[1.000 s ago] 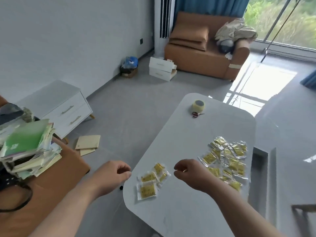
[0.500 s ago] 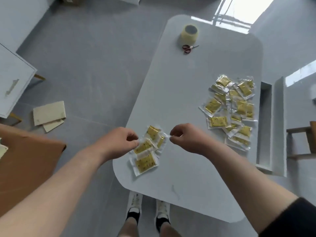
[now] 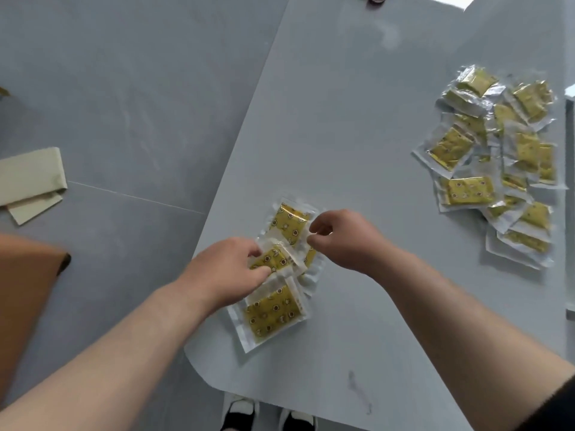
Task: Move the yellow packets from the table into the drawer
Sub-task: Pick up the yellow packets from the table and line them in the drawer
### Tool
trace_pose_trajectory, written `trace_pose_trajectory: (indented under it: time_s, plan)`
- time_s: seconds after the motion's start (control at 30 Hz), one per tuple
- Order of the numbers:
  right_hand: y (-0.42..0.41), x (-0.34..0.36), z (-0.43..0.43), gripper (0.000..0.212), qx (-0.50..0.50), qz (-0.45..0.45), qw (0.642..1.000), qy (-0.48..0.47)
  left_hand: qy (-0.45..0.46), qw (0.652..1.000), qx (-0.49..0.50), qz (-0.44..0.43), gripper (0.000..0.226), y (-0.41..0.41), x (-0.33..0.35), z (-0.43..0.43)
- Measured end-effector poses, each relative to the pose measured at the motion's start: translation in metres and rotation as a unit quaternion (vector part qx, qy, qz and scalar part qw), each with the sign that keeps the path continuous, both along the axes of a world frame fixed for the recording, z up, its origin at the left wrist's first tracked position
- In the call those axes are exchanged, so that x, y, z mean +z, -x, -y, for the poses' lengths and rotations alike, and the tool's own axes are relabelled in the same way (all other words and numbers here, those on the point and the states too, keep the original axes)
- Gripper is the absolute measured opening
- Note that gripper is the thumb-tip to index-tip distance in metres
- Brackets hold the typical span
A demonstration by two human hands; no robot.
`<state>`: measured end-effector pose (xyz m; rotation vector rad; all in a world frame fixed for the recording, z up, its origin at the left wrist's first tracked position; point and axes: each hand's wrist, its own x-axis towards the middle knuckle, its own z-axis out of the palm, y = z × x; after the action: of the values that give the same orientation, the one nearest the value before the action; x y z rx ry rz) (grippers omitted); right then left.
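A small cluster of yellow packets in clear wrappers lies near the table's left edge. My left hand [image 3: 228, 269] pinches the middle packet [image 3: 275, 259] of that cluster between thumb and fingers. My right hand [image 3: 340, 239] pinches the right edge of the far packet [image 3: 289, 223]. A third packet [image 3: 272, 314] lies flat nearest to me, untouched. A larger heap of yellow packets [image 3: 497, 163] is spread at the table's right side. The drawer is mostly out of frame; only a white edge [image 3: 570, 98] shows at the far right.
The grey table [image 3: 357, 119] has a rounded near corner. Beige cardboard sheets [image 3: 29, 181] lie on the floor to the left, beside a brown surface [image 3: 21, 293]. My shoes [image 3: 267, 415] show under the table's near edge.
The view has tilted down and closer to the table. Both hands have moved onto the small cluster and now pinch packets; before, they hovered curled and held nothing.
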<state>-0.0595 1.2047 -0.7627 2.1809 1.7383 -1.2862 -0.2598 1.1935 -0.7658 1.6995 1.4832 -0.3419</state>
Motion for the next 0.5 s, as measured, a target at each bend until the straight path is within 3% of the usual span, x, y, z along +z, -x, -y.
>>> trace_pose_trajectory:
  time_s: [0.1,0.17,0.37,0.5]
  plan:
    - [0.000,-0.012,-0.002,0.026,-0.028,0.012,1.000,-0.006,-0.044,0.997,-0.040,-0.053,0.100,-0.010,-0.016,0.019]
    - [0.001,-0.017,-0.003,0.026,-0.043,0.022,0.999,-0.009,-0.051,0.993,-0.062,-0.088,0.123,-0.015,-0.027,0.031]
    - [0.003,-0.026,-0.003,0.021,-0.070,0.041,0.997,-0.004,-0.145,0.984,-0.049,-0.096,0.118,-0.018,-0.044,0.040]
    - [0.005,-0.026,-0.001,0.028,-0.117,0.092,0.989,-0.012,-0.137,0.987,-0.018,-0.081,0.109,-0.018,-0.045,0.036]
